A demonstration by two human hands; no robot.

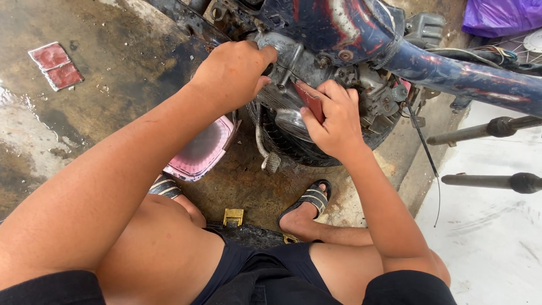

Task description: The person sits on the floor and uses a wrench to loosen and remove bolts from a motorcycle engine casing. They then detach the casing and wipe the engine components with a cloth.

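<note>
Grimy grey metal — a motorcycle engine (pixel 316 96) sits under a chipped blue frame (pixel 429 62), both hands on it.

Left hand (pixel 234 73) is curled tight against the engine's upper casing; what it grips is hidden by its own knuckles. Right hand (pixel 333 121) is closed round a flat dark-red tool (pixel 310 101), pressed to the engine's side. On the stained concrete floor (pixel 113 85), upper left, lies a small red two-panel tile (pixel 55 65); a pink tray (pixel 200 149) lies partly behind the left forearm — its contents unclear.
</note>
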